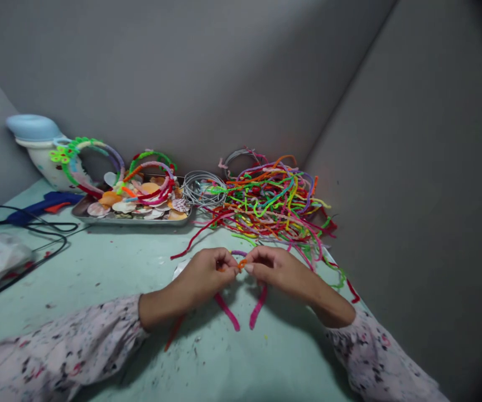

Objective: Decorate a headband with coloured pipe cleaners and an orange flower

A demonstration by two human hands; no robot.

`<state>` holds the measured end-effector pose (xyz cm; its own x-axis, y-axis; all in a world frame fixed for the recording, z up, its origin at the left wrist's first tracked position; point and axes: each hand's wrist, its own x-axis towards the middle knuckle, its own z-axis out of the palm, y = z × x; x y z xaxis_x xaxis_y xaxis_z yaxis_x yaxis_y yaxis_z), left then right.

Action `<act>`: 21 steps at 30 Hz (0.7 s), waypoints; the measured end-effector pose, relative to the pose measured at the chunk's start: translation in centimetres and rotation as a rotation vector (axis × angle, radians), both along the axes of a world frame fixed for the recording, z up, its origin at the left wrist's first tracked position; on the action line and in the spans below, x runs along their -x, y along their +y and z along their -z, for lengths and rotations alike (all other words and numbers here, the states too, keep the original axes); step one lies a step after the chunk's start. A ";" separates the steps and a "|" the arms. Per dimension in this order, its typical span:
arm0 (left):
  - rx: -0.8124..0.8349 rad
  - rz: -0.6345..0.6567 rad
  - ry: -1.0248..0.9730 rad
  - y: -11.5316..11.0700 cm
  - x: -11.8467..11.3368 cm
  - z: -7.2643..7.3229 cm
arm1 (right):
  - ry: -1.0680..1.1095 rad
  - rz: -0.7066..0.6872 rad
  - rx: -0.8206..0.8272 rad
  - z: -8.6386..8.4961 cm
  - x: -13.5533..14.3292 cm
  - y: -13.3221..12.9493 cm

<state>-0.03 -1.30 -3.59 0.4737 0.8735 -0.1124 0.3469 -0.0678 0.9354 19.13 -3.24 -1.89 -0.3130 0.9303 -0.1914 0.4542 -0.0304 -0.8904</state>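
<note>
Between my two hands is a small bent loop of orange pipe cleaner [242, 264]. My left hand [207, 274] pinches it from the left, fingertips pressed together. From the other side my right hand [278, 272] grips it between thumb and forefinger. Behind and below my fingers shows a headband wrapped in pipe cleaner, its two pink ends [259, 307] pointing toward me and a purple stretch at its top. The rest of that band is hidden by my hands. An orange strand [174, 333] sticks out under my left wrist.
A metal tray [140, 221] of seashells stands at the back left, with colourful wrapped headbands [99, 142] on it. Beside it lie coiled wire rings [205, 188] and a tangled heap of pipe cleaners [270, 195]. A black cable [63, 237] and a plastic bag [2, 259] are left.
</note>
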 end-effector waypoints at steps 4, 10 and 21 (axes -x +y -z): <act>0.079 0.025 -0.081 0.3 0.1 0.5 | -0.141 0.017 -0.159 -0.9 -0.1 -0.1; 0.078 0.046 -0.090 0.0 0.1 0.6 | -0.189 -0.004 -0.139 0.1 0.7 -0.4; -0.087 0.042 0.088 -0.6 0.0 0.2 | -0.053 0.095 -0.019 0.6 1.7 -0.6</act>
<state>-0.06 -1.91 -3.83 0.5020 0.8612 -0.0795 0.4225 -0.1640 0.8914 17.45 -3.84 -2.54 -0.2131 0.9590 -0.1870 0.4965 -0.0585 -0.8660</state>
